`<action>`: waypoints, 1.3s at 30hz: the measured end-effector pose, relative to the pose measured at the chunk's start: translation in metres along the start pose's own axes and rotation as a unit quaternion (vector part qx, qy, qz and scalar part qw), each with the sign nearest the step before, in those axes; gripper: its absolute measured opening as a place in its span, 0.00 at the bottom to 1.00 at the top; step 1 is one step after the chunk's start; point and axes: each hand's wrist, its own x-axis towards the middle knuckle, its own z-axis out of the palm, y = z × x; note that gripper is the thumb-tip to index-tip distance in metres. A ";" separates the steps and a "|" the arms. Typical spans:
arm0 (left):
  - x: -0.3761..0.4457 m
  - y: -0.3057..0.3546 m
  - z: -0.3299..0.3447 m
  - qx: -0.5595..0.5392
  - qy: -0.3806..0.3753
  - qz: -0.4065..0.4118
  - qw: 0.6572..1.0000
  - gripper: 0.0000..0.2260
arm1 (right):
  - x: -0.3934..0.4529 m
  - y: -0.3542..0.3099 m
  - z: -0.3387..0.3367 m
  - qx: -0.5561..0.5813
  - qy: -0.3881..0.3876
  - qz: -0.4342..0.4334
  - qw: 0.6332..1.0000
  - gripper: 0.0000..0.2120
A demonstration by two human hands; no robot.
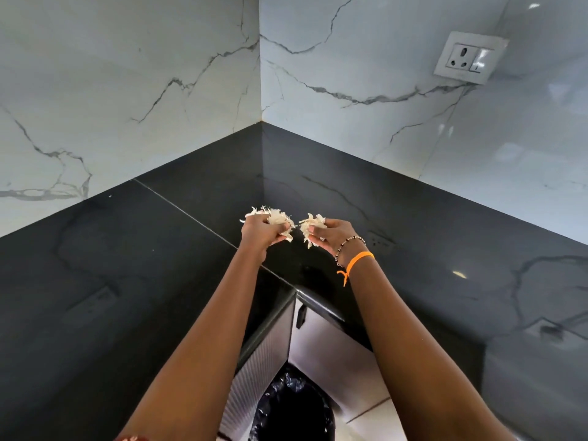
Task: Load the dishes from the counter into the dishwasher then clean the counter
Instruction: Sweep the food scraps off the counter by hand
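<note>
Both my hands are held out over the inner corner of a black stone counter [127, 265]. My left hand [259, 232] is closed around a clump of pale, papery peel scraps [276, 218]. My right hand [331, 235] grips a second clump of the same scraps [310, 224]. The two handfuls sit side by side, a small gap between them, slightly above the counter surface. An orange thread and a bead bracelet circle my right wrist. No dishes or dishwasher are in view.
White marble-look walls [127, 90] meet at the corner behind the counter. A wall socket [469, 57] sits on the right wall. Below the counter's front corner stand cabinet fronts [331, 342] and a bin with a black liner [292, 409].
</note>
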 end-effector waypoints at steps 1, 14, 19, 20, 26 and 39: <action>-0.010 -0.004 0.002 -0.002 0.005 0.000 1.000 0.13 | -0.009 0.004 -0.006 0.002 -0.004 -0.002 1.000 0.15; -0.170 -0.086 0.020 0.062 0.017 -0.033 0.997 0.05 | -0.131 0.087 -0.064 -0.018 -0.058 0.038 0.997 0.14; -0.193 -0.119 0.021 0.035 0.001 -0.077 0.996 0.11 | -0.149 0.125 -0.079 -0.008 -0.053 0.092 0.994 0.11; -0.194 -0.125 0.021 0.035 0.002 -0.086 0.996 0.12 | -0.148 0.131 -0.081 -0.004 -0.050 0.109 0.993 0.06; -0.185 -0.182 0.028 0.005 0.010 -0.165 0.986 0.12 | -0.145 0.180 -0.087 -0.036 -0.012 0.128 0.991 0.05; -0.104 -0.410 0.039 0.044 0.031 -0.276 0.960 0.11 | -0.046 0.392 -0.130 -0.109 0.011 0.217 0.970 0.11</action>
